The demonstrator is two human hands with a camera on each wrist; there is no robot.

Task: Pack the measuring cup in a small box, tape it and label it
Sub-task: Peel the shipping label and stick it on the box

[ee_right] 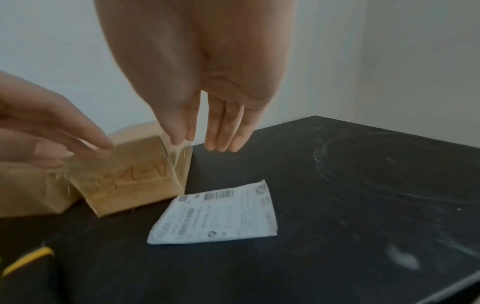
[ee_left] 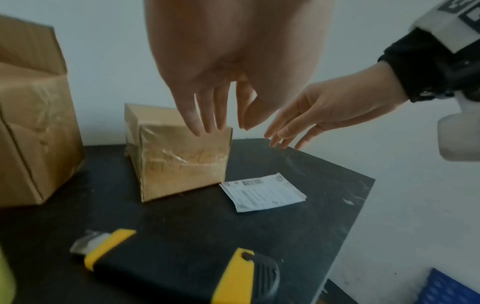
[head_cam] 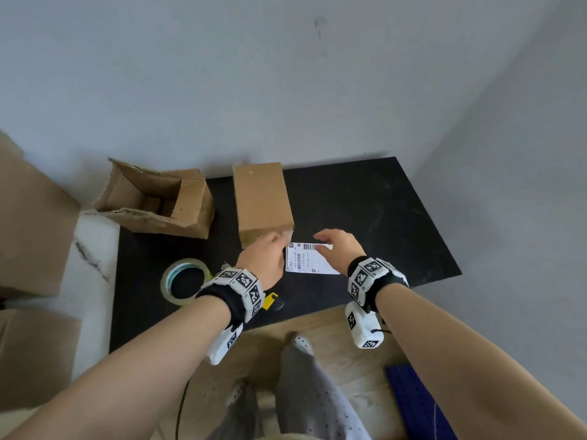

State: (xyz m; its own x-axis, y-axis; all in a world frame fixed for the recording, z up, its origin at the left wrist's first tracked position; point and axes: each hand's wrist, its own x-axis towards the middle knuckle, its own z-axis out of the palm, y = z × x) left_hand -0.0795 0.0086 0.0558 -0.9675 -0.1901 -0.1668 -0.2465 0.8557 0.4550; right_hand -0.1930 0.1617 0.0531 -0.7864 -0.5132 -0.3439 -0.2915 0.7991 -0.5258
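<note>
Head view, small box: the small box lay closed on the black mat, toward the mat's far edge and near its left side; the measuring cup was not in sight, presumably sealed inside.
Head view, label: the label lay flat on the mat just beside the box's near right corner, not yet stuck on.
Head view, hands: the left hand hovered at the box's near end, and the right hand was spread over the label's far edge; neither held anything.
Head view, tools: the tape roll sat near the mat's near left corner, and a yellow-and-black knife lay at the near edge.
Head view, surroundings: an open carton stood at the mat's far left corner.
Left wrist view, taping: clear tape showed glossy and wrinkled across the box's near end, so taping looked done.
Left wrist view, fingers: the left fingers hung straight and loose above the box's top edge; whether they touched it I could not tell.
Right wrist view, fingers: the right fingers pointed down, relaxed and empty, well above the label.
Progress: packing and taping appeared finished; picking up the label and fixing it to the box remained.
</note>
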